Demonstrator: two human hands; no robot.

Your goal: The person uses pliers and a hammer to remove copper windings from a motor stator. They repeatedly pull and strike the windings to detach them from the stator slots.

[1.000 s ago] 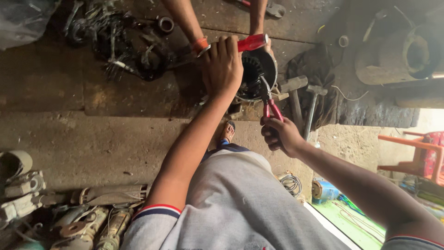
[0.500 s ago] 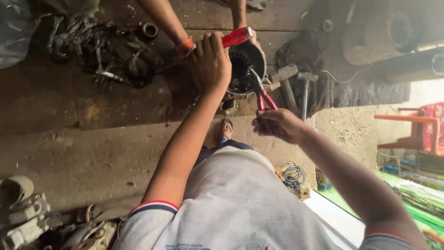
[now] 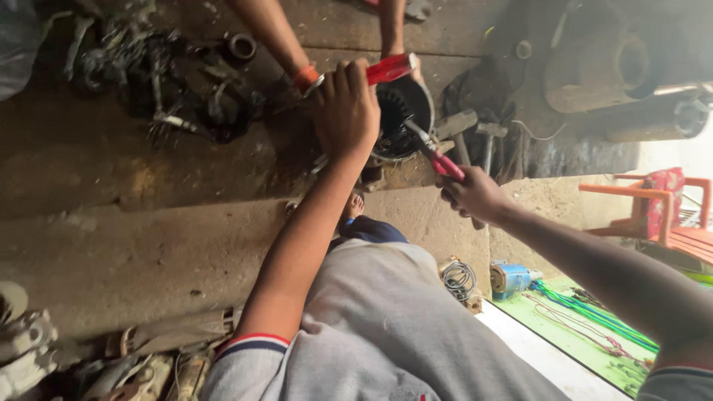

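The round metal housing point(image 3: 405, 119) sits on the stained concrete floor point(image 3: 148, 245) straight ahead of the person, a dark, greasy drum with a pale worn rim and ribbed windings showing inside. The left hand point(image 3: 345, 111) rests on its near edge with fingers curled together over the rim, while the right hand point(image 3: 475, 194) is clenched around red-handled pliers point(image 3: 434, 152) whose tip reaches into the opening. Across from them another person's hand point(image 3: 405, 68) holds a red-handled tool point(image 3: 386, 69) against the far rim.
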